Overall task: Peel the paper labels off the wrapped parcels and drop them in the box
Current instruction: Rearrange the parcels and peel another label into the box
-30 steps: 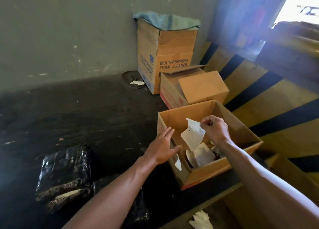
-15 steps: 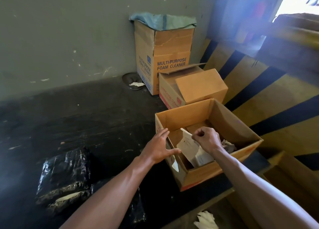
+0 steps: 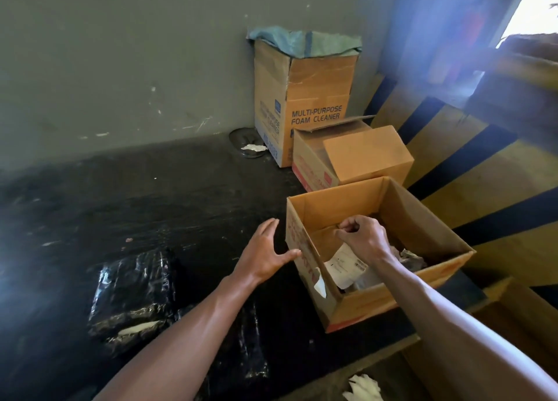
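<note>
An open cardboard box [image 3: 421, 225] stands on the dark surface at the centre right. My right hand [image 3: 362, 239] is over its inside, fingers curled shut, and I see nothing between them. A white paper label [image 3: 344, 263] lies in the box just under that hand, on other crumpled papers [image 3: 410, 257]. My left hand [image 3: 265, 254] is spread open beside the box's left wall, its thumb touching the near corner. Two black wrapped parcels [image 3: 133, 292] [image 3: 247, 340] lie at the lower left; a white label strip [image 3: 137, 329] shows on the left one.
A tall "Multi-purpose foam cleaner" box [image 3: 302, 98] with a blue cloth on top stands against the grey wall. A smaller box [image 3: 356, 156] with a loose flap is behind the open box. A yellow-and-black striped wall is at the right. Crumpled white paper [image 3: 362, 387] lies below the ledge.
My right hand carried the label down into the box and the label now lies under it. My left hand stayed by the box's left wall.
</note>
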### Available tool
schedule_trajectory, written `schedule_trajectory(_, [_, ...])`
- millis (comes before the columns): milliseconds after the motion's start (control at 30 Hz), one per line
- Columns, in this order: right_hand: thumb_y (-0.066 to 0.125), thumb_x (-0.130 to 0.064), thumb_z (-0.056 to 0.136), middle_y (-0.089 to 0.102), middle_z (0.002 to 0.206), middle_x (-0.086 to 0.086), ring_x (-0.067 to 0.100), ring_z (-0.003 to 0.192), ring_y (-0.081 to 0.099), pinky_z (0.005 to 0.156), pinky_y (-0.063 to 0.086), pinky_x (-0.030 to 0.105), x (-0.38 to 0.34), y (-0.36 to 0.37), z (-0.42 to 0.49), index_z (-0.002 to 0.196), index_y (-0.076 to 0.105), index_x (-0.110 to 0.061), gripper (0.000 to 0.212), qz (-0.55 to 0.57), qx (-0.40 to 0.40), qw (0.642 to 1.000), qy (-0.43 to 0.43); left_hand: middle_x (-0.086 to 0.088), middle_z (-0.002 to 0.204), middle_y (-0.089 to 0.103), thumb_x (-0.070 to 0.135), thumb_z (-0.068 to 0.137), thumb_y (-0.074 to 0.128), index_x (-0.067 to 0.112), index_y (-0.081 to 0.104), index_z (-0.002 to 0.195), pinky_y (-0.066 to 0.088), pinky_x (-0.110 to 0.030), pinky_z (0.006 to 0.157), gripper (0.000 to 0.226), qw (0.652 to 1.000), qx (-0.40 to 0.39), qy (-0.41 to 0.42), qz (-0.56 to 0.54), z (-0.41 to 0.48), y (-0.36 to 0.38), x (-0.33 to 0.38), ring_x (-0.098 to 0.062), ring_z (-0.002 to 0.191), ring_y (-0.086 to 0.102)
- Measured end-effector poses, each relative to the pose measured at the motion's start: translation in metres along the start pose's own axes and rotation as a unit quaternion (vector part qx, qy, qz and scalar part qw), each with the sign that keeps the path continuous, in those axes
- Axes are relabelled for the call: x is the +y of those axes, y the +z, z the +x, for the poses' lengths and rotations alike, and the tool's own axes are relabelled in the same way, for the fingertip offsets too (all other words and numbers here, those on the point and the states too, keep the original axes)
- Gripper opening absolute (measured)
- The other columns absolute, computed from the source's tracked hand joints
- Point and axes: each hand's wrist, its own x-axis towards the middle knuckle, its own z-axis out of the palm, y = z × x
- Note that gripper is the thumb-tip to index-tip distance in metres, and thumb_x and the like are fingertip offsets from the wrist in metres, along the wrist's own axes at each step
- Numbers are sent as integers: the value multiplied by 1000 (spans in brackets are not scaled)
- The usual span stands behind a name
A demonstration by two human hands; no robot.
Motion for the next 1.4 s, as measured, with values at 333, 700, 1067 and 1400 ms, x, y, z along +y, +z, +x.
schedule_trajectory(333, [79, -34, 83, 69, 93, -8, 4, 76, 66, 64, 49, 15, -102, 130, -14, 108, 71, -20, 30, -20, -77, 995, -67, -5, 157, 30, 52, 83, 71, 11, 29, 153, 27, -32, 115, 91, 976, 102, -193, -8, -81, -110, -136, -20, 142, 31])
schedule_trajectory(700, [75, -43, 84, 64, 132, 3, 14, 116, 61, 93, 46, 24, -156, 314, -70, 139, 56, -12, 66, -51, -253, 966, -25, -3, 155, 32, 50, 80, 74, 22, 23, 155, 32, -35, 111, 95, 939, 110, -308, -104, -164, -158, -266, -20, 139, 36])
schedule_trajectory(1067, [78, -41, 82, 56, 143, 10, 23, 134, 50, 109, 39, 34, -165, 358, -94, 145, 48, -8, 77, -68, -199, 978, 5, 2, 146, 48, 45, 79, 78, 23, 27, 153, 40, -35, 108, 93, 937, 93, -288, -176, -157, -163, -297, -15, 133, 46])
schedule_trajectory(1400, [78, -37, 83, 55, 144, 8, 23, 133, 51, 107, 45, 38, -165, 333, -152, 146, 47, -10, 75, -45, -200, 979, -15, 12, 130, 58, 37, 79, 80, 21, 38, 148, 37, -15, 94, 82, 935, 139, -274, -178, -222, -163, -264, 2, 116, 52])
